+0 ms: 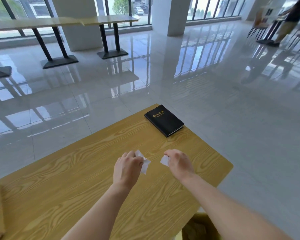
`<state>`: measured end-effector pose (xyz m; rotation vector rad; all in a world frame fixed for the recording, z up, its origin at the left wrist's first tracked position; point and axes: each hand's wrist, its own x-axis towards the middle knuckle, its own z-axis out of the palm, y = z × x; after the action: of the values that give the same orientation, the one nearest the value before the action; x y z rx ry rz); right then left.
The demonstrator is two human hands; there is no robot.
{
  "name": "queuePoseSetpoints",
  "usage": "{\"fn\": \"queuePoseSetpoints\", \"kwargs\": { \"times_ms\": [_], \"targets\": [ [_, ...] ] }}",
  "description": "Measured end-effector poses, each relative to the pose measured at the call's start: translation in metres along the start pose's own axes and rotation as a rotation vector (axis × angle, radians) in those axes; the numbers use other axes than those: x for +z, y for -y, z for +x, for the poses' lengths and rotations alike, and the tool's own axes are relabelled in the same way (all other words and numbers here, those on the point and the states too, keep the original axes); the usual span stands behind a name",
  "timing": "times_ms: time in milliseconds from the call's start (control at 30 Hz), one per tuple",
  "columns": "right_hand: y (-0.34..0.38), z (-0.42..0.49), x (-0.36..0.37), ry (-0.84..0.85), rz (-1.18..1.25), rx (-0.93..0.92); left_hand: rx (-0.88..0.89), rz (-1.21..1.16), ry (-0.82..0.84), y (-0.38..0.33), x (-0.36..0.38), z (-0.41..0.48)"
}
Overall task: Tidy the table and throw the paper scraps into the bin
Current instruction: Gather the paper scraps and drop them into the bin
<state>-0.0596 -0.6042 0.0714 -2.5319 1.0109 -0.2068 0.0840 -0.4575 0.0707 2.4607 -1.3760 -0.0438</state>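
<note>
A wood-grain table (76, 179) carries a black notebook (164, 120) at its far corner.

White paper scraps (144, 163), a black notebook (164, 120) (gold lettering), and a yellow wood-grain table (76, 170).

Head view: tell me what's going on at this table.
A person is gathering paper off the wooden table. The left hand holds a crumpled white scrap, and the right hand pinches a smaller scrap, both low over the tabletop. A closed black notebook lies untouched near the far corner. A yellowish box, perhaps the bin, shows at the table's near right edge, under the right forearm; its contents are unclear.
</note>
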Motion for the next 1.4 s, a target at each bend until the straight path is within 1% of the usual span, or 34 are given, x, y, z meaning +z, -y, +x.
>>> {"fn": "queuePoseSetpoints", "kwargs": {
  "times_ms": [267, 433, 600, 767, 867, 1000, 1167, 1300, 1400],
  "targets": [
    [-0.053, -0.04, -0.022, -0.048, -0.001, 0.089, 0.117, -0.03, 0.015, -0.064, 0.019, -0.01],
    [-0.11, -0.071, -0.042, -0.064, 0.011, 0.137, 0.153, -0.057, 0.009, -0.13, 0.041, -0.02],
    [-0.176, -0.108, -0.058, -0.073, 0.02, 0.143, 0.165, -0.046, 0.045, -0.201, 0.068, -0.047],
    [-0.245, -0.15, -0.057, -0.032, 0.042, 0.172, 0.153, -0.057, 0.066, -0.257, 0.095, -0.086],
    [-0.279, -0.175, -0.047, 0.034, 0.051, 0.214, 0.161, -0.07, 0.101, -0.28, 0.112, -0.109],
    [-0.31, -0.203, -0.025, 0.085, 0.092, 0.268, 0.181, -0.045, 0.191, -0.295, 0.146, -0.129],
    [-0.335, -0.229, 0.012, 0.171, 0.148, 0.333, 0.167, -0.024, 0.348, -0.294, 0.201, -0.145],
    [-0.353, -0.234, 0.053, 0.193, 0.175, 0.395, 0.16, 0.023, 0.416, -0.281, 0.25, -0.152],
    [-0.368, -0.239, 0.093, 0.243, 0.189, 0.453, 0.158, 0.1, 0.489, -0.263, 0.298, -0.162]
  ]
}}
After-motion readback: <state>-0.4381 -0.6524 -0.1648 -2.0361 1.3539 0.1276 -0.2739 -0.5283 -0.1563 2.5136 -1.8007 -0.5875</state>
